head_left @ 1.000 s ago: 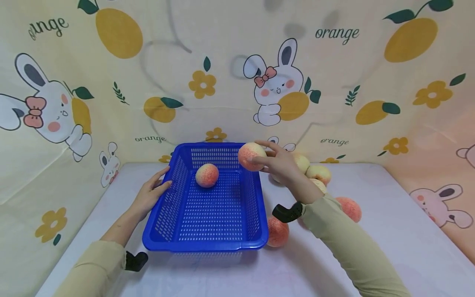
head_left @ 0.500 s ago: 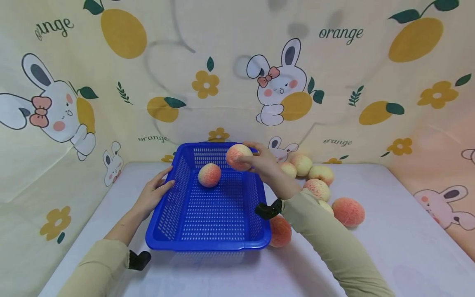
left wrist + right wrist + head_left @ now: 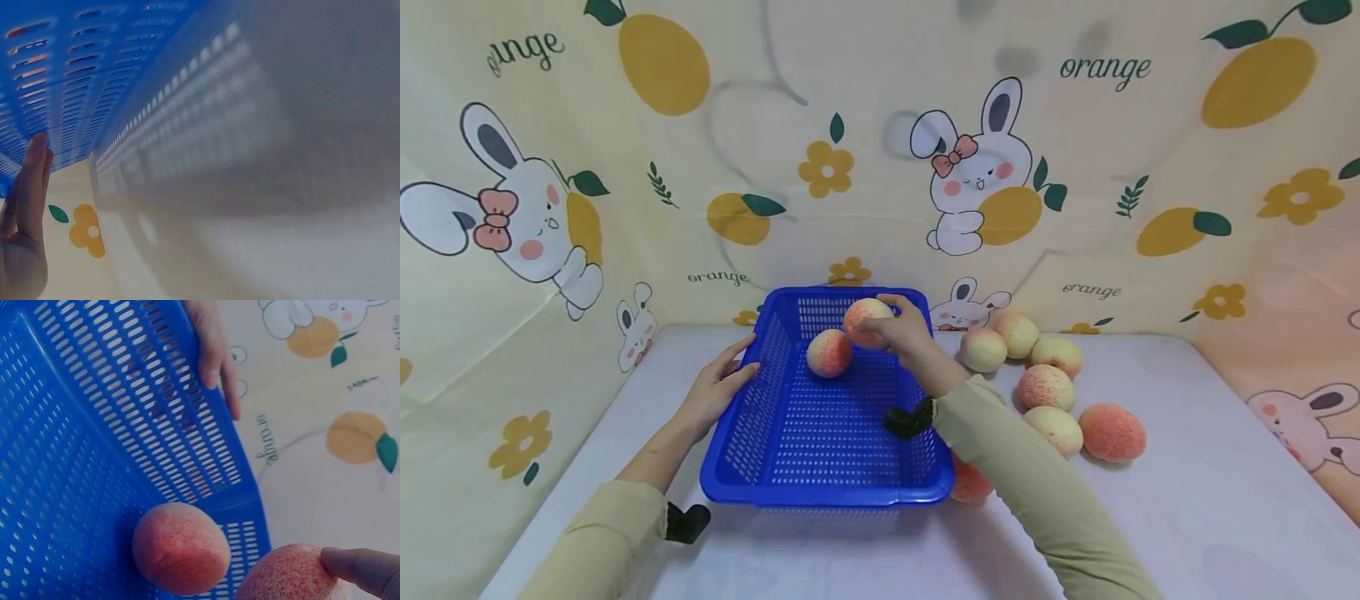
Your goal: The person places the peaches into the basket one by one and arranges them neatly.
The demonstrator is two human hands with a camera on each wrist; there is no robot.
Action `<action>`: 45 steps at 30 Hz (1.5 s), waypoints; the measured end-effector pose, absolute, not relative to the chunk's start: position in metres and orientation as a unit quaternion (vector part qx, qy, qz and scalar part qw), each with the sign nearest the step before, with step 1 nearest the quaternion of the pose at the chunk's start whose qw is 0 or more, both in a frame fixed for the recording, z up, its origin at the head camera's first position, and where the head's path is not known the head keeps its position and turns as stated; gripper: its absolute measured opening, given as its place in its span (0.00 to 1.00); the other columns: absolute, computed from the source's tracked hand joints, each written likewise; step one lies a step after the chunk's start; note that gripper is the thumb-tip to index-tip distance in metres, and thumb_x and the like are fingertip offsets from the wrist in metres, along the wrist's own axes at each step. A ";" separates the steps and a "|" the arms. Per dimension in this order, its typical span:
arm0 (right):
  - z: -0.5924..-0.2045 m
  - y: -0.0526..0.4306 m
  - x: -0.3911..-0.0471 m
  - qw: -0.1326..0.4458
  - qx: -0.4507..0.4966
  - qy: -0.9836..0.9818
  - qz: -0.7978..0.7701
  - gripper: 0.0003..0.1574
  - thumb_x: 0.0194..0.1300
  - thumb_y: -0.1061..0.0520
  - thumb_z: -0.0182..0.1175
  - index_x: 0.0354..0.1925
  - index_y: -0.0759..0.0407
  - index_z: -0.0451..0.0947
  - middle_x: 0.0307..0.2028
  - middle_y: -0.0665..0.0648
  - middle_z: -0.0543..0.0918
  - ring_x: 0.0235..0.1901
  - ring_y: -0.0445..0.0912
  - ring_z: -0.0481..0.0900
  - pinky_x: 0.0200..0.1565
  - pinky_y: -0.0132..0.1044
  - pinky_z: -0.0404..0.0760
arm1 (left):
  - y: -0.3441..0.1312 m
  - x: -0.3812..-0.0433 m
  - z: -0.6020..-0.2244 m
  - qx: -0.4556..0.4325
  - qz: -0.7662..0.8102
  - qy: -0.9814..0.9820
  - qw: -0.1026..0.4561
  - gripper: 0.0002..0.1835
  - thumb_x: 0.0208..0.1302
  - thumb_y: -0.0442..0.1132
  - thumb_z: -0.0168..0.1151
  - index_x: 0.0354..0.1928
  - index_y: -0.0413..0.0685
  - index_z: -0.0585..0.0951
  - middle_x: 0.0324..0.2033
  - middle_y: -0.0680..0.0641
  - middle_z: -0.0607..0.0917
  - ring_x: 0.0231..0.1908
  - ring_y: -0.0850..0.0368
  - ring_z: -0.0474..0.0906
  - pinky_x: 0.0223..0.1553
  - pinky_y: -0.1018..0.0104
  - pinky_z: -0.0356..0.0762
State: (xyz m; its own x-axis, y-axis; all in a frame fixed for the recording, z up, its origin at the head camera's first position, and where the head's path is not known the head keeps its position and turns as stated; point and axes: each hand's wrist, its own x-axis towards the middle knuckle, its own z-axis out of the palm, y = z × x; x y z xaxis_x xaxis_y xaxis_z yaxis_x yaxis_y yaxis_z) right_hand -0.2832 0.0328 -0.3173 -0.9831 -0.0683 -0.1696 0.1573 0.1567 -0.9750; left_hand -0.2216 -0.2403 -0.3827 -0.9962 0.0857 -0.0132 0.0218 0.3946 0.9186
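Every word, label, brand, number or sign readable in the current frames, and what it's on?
"orange": backdrop, head view, upper left, first letters warped
"orange": backdrop, upper right
"orange": backdrop, lower left, smaller
"orange": backdrop, lower right, smaller
"orange": backdrop, right wrist view, sideways, beside the basket
Right wrist view, right edge: sideways print, cut off, not fully readable.
No readable text on basket or peaches; none in left wrist view.

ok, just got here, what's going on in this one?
A person's right hand holds a peach at the far end of a blue basket. The left hand rests against the basket's left side, fingers straight. A second peach lies inside the basket; seven more peaches show on the table to its right.
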 end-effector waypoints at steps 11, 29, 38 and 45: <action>-0.328 0.026 -0.292 0.081 0.066 0.766 -0.634 0.43 0.57 0.64 0.65 0.68 0.58 0.61 0.65 0.65 0.66 0.53 0.53 0.72 0.40 0.40 0.74 | -0.236 -0.224 -0.380 0.032 0.550 0.834 0.035 0.32 0.74 0.48 0.48 0.75 0.56 0.51 0.62 0.30 0.70 0.47 0.46 0.81 0.41 0.62 0.84; -0.340 0.019 -0.304 0.187 0.095 0.729 -0.652 0.39 0.69 0.60 0.52 0.72 0.67 0.50 0.68 0.66 0.60 0.60 0.60 0.71 0.51 0.52 0.81 | -0.238 -0.224 -0.382 0.030 0.548 0.835 0.033 0.33 0.74 0.48 0.48 0.75 0.56 0.51 0.63 0.30 0.69 0.50 0.42 0.80 0.43 0.58 0.84; -0.379 0.024 -0.342 0.212 0.117 0.720 -0.650 0.39 0.60 0.71 0.51 0.68 0.71 0.53 0.66 0.68 0.60 0.62 0.63 0.66 0.48 0.55 0.82 | -0.239 -0.225 -0.384 0.021 0.544 0.838 0.034 0.32 0.74 0.49 0.47 0.75 0.57 0.52 0.64 0.31 0.69 0.52 0.39 0.78 0.45 0.57 0.83; -0.334 0.029 -0.296 0.207 0.100 0.739 -0.633 0.34 0.63 0.66 0.51 0.67 0.73 0.59 0.69 0.65 0.60 0.67 0.59 0.61 0.58 0.57 0.75 | -0.237 -0.222 -0.384 0.027 0.547 0.836 0.036 0.32 0.74 0.49 0.47 0.76 0.57 0.51 0.63 0.30 0.69 0.50 0.41 0.79 0.43 0.58 0.84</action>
State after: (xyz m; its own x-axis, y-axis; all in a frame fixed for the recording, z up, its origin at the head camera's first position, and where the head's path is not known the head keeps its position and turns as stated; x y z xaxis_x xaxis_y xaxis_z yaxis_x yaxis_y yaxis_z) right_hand -0.2958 0.0288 -0.3338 -0.8944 -0.1132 -0.4328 0.4101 0.1790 -0.8943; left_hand -0.2222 -0.2374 -0.3839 -0.9960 0.0842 -0.0315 0.0048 0.4000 0.9165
